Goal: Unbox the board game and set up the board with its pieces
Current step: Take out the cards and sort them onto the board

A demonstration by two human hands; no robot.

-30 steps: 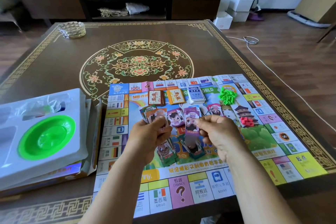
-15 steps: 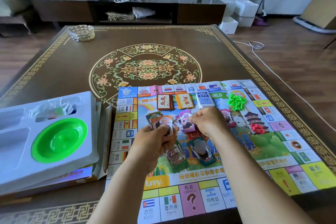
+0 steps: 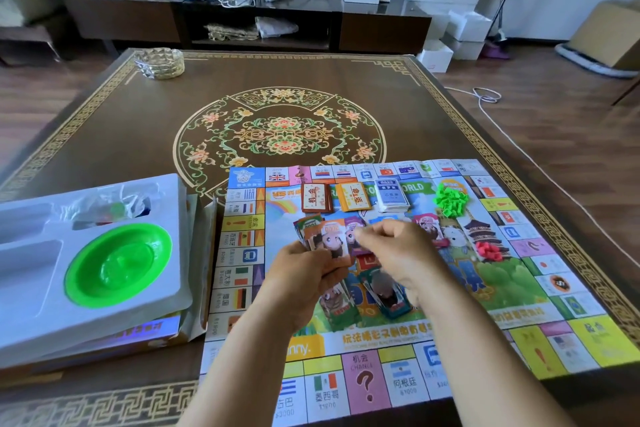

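- On the near right part of the brown patterned table [image 3: 138, 135] lies the game board [image 3: 512, 319], spread flat, its near edge at the table's front.
- Over the middle of the board, the left hand [image 3: 304, 274] holds a fanned stack of paper bills [image 3: 327, 236], fingers curled round their lower ends.
- The right hand [image 3: 398, 253] is just beside it, fingers bent and pinching the edge of a purple bill [image 3: 353, 236] at the fan's right side.
- More bills lie on the board under and beside the hands, among them a pink one [image 3: 427, 224].
- Along the board's far side sit three card decks: a red-brown deck [image 3: 316, 198], an orange deck [image 3: 355, 196], a blue-and-white deck [image 3: 391, 196].
- Right of the decks is a heap of green pieces [image 3: 452, 199]; nearer, a smaller heap of red pieces [image 3: 488, 250].
- Left of the board, the white box tray [image 3: 162, 291] holds a green bowl [image 3: 117, 265] and a crumpled clear bag [image 3: 110, 206].
- A glass dish [image 3: 159, 62] stands at the far left corner.
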